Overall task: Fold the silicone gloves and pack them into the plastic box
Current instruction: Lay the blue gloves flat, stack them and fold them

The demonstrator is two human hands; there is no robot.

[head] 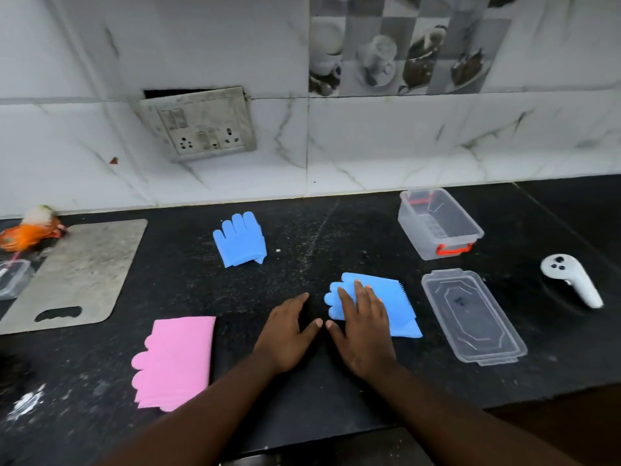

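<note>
Writing: marks on the wall switch panel (201, 126) are too blurred to read; the picture tile (400, 45) shows cups, no words legible.
Blue gloves: two. Near blue glove (400, 307) lies flat on the black countertop (336, 230), fingers pointing left. Far blue glove (240, 240) lies towards the wall, fingers pointing away, well apart from the first.
Pink gloves (178, 361): one folded stack at the front left; the number of layers cannot be told.
Plastic box (420, 240): one, clear, red latches at both ends, open, standing at the rear right with no glove inside.
Lid (470, 317): one, clear, lying flat just in front of the box and just right of the near blue glove.
Right hand (364, 327): spread flat, fingers straight, resting on the near blue glove.
Left hand (289, 334): spread flat on the bare countertop, just left of that glove; the two thumb tips are nearly touching.
Other items: one white controller (571, 284) at the far right; one steel cutting board (74, 274) at the left; one orange packet (30, 230) behind it; one small clear container (13, 277) at the left edge.
Obstructions: the right hand covers the middle of the near blue glove.
</note>
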